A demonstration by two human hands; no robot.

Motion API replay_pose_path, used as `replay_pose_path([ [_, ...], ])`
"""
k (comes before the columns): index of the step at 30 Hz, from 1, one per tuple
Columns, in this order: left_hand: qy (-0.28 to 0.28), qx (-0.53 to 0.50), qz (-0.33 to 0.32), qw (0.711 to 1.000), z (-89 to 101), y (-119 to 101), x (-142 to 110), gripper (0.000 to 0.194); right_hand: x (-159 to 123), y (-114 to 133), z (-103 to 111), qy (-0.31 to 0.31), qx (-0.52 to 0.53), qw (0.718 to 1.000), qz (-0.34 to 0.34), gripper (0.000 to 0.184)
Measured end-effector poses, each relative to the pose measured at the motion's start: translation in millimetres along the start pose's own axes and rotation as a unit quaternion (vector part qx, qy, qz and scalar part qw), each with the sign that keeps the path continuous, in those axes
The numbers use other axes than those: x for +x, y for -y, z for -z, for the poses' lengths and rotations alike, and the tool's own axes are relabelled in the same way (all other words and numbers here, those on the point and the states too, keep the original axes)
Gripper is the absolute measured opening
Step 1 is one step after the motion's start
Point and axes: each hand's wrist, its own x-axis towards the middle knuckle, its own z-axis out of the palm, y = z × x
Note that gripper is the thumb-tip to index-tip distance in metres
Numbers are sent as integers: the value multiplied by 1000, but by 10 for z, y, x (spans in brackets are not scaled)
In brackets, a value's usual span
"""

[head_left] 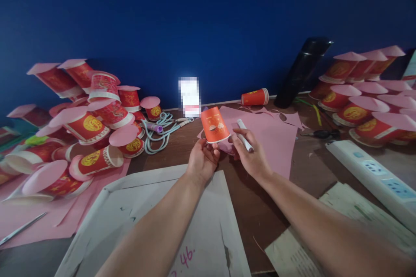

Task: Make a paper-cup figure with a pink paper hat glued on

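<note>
An orange-red paper cup [215,122] is upside down near the middle of the view, its white rim at the bottom and a pale printed motif on its side. My left hand [204,160] supports it from below with fingers curled at the rim. A white marker pen [243,135] lies slanted in my right hand [253,156], held between thumb and fingers. The fingertips of that hand are close to the cup's right edge; whether they touch it I cannot tell. Beneath and behind the hands lies a pink paper sheet [276,138].
Red paper cups with pink discs, such as this cup [92,127], are heaped at left; more cups [341,95] are stacked at right. Around are a cable [159,138], black bottle [300,73], nested cups [255,97], power strip [373,177], white board [136,220] and scissors [22,229].
</note>
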Motion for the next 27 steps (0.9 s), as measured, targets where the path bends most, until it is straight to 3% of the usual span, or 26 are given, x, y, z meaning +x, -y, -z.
replay_pose_path([
  [2,14,23,-12,1000,7,18,2,14,44,9,-21,9,101,988,-115,36],
  [4,27,42,-22,999,19,42,9,15,78,29,-28,4,181,968,-174,34],
  [10,30,45,-15,998,52,71,32,20,131,43,7,-4,327,913,-245,26],
  [16,128,26,-12,991,76,65,-14,12,153,17,19,-30,366,889,-274,14],
  [20,140,39,-23,989,102,96,-24,7,148,33,12,-23,347,902,-256,16],
  [23,133,32,-40,990,108,112,-5,6,143,40,12,-22,262,934,-240,19],
  [25,121,28,-51,991,103,116,8,7,133,40,29,-40,168,965,-196,23],
  [27,106,27,-62,992,94,119,14,7,108,44,61,-64,70,991,-97,28],
])
